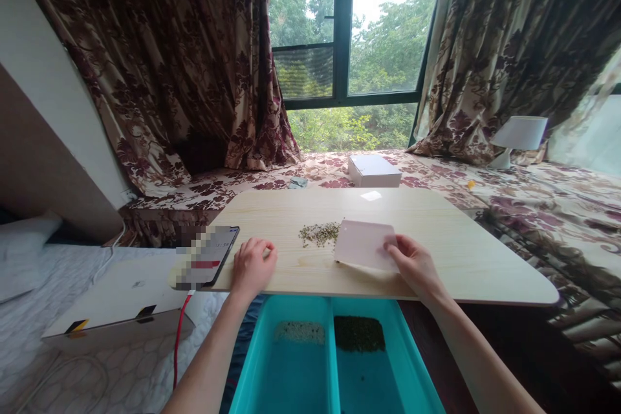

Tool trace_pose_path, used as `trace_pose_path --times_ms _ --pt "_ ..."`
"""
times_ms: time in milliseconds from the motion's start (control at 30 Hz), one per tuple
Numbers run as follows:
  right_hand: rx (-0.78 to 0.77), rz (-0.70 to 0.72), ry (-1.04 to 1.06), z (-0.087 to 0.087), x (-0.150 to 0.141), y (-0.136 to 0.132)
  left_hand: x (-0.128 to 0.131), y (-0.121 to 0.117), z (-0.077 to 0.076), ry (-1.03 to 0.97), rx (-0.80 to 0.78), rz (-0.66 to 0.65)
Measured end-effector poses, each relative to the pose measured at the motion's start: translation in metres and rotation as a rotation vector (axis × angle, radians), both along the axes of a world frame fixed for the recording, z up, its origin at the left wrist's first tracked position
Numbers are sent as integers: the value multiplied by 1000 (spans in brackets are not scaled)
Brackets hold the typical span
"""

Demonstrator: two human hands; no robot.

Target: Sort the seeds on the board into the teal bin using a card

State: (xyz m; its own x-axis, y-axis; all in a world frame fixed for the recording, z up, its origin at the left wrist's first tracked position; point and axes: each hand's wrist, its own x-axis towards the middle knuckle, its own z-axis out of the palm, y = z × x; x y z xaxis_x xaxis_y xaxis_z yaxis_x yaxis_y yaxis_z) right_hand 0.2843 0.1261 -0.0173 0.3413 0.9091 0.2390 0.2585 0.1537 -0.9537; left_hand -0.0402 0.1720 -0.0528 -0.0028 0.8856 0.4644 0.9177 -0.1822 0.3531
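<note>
My right hand (417,265) pinches the right edge of a pale, translucent plastic scraper (366,244), which is tilted over the wooden-topped table (466,252). Just left of the scraper lies a small spread of mung beans (319,234), with some paler grains among them. My left hand (253,264) rests on the table near its front edge, fingers curled in, with nothing visible in them. Below the front edge is a turquoise bin (332,369) split by a divider. White grains (299,332) lie in its left compartment and more mung beans (359,334) in its right one.
A phone (226,255) with a red cable (180,343) lies at the table's left end. To the left, a white box (111,297) rests on a quilted bed. Behind the table are another white box (374,170) and a lamp (521,132) on the patterned window seat.
</note>
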Motion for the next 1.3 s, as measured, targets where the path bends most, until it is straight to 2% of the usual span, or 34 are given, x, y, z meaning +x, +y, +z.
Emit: trace_pose_path --times_ms 567,1300 --pt "20 -11 -17 -1 -1 9 0 -1 1 -7 -1 2" --pt "12 44 24 5 -2 3 0 -1 1 -2 19 1"
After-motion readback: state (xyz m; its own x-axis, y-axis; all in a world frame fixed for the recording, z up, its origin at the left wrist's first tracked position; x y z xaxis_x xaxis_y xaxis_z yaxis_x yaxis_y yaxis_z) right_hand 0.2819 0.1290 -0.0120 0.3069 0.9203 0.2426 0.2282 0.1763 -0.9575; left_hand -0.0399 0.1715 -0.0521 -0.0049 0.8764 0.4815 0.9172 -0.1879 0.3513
